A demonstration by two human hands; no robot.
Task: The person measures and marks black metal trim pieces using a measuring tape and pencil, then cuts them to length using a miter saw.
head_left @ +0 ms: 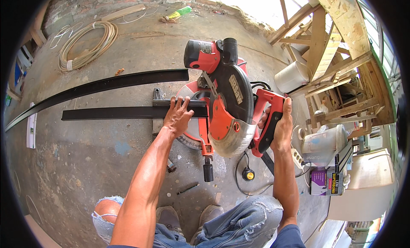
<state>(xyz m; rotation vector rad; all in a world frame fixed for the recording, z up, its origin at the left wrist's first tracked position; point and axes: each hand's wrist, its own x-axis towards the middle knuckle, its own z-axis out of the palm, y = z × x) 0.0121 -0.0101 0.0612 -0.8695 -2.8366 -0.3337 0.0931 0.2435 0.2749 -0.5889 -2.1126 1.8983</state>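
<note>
A red and black miter saw (232, 87) stands on the floor in front of me. My right hand (282, 127) is wrapped round its D-shaped handle (270, 130), fingers through the loop. The clear blade guard (232, 141) hangs at the front of the saw head. A straight black bar (113, 113) lies across the saw base and reaches out to the left. My left hand (177, 119) grips it against the fence, fingers bent over its top, left of the blade. Whether the blade touches the bar is hidden.
A longer black strip (102, 82) lies behind the bar, its left end near a white spirit level (31, 127). Coiled hose (87, 46) lies far left. A pencil (188, 189) rests near my shoes. Cables, a power strip (297, 158), buckets (324, 141) and timber (341, 77) crowd the right.
</note>
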